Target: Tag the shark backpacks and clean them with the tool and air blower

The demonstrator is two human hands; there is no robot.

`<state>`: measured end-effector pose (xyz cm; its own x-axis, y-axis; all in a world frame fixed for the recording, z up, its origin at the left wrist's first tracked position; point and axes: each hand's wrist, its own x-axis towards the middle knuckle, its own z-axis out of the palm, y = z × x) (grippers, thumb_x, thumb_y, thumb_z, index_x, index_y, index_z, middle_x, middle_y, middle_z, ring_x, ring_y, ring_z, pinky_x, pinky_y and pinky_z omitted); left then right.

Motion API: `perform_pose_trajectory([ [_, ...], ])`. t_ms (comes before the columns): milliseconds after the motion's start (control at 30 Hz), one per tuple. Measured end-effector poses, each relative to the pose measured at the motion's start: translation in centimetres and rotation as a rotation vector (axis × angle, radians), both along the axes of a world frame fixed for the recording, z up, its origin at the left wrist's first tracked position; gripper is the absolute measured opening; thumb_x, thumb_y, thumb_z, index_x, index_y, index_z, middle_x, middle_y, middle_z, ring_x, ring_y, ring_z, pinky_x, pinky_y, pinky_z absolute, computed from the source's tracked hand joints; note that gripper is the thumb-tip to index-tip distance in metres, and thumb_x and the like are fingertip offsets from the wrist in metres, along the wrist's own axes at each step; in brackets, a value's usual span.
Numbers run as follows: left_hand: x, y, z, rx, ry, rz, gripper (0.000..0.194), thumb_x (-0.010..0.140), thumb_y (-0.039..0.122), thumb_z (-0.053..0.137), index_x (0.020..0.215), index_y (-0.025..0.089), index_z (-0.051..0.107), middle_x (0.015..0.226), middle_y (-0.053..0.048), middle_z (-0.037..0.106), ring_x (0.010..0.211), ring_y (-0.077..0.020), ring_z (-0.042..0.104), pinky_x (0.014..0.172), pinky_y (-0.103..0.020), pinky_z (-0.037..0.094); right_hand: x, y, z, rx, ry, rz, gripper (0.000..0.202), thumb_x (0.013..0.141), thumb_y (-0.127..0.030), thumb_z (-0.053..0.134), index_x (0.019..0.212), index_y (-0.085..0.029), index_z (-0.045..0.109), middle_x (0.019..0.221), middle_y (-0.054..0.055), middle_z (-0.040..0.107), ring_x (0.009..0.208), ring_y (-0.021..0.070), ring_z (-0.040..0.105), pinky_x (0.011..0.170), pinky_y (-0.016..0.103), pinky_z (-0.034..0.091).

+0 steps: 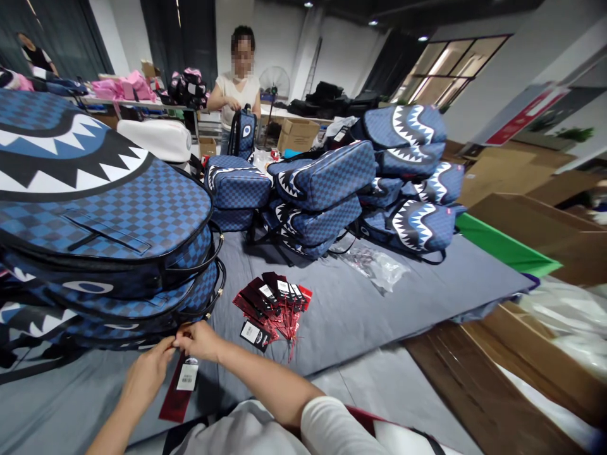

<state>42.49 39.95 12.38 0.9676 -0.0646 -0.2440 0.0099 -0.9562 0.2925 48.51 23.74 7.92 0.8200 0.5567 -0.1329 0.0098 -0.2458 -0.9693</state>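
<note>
My left hand (150,371) and my right hand (200,341) meet at the near edge of a stack of blue checkered backpacks (109,221) with shark-mouth prints. Both hands pinch at the top of a hang tag (180,382), which dangles below them with a white barcode label and a dark red strip. The tag's cord is too small to make out between my fingertips. To the right of my hands, a fanned pile of red and black hang tags (272,306) with red strings lies on the grey cloth.
More checkered backpacks (327,183) are piled across the grey-covered table (374,322), near a clear plastic bag (379,265). Opposite, a person (239,88) handles a small checkered bag (243,133). Cardboard boxes (535,234) and a green panel (502,246) stand at the right.
</note>
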Motion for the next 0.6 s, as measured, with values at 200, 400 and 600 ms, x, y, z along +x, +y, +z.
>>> perform_pose_trajectory([
  [200,0.0,0.2,-0.1,0.032,-0.016,0.006,0.03,0.1,0.033,0.038,0.113,0.027,0.065,0.104,-0.002,0.076,0.09,-0.0204,0.072,0.066,-0.025,0.044,-0.1,0.0,0.5,0.005,0.004,-0.007,0.014,0.088,-0.017,0.064,0.075,-0.017,0.059,0.062,-0.007,0.054,0.056,0.0074,0.052,0.057,0.018,0.037],
  [400,0.2,0.1,0.3,0.078,-0.028,-0.013,0.028,0.1,0.033,0.04,0.107,0.025,0.066,0.1,-0.003,0.076,0.086,-0.0221,0.072,0.064,-0.027,0.042,-0.2,-0.1,0.8,-0.017,-0.005,-0.027,0.015,0.085,-0.014,0.066,0.072,-0.017,0.059,0.06,-0.008,0.053,0.056,0.0073,0.05,0.056,0.018,0.033],
  [600,0.0,-0.4,1.5,0.125,-0.025,-0.045,0.027,0.1,0.029,0.041,0.107,0.025,0.067,0.098,-0.004,0.076,0.084,-0.0203,0.071,0.064,-0.026,0.039,-0.4,0.0,0.6,0.045,0.01,-0.039,0.017,0.086,-0.017,0.065,0.071,-0.017,0.058,0.062,-0.006,0.053,0.058,0.0083,0.049,0.057,0.019,0.034],
])
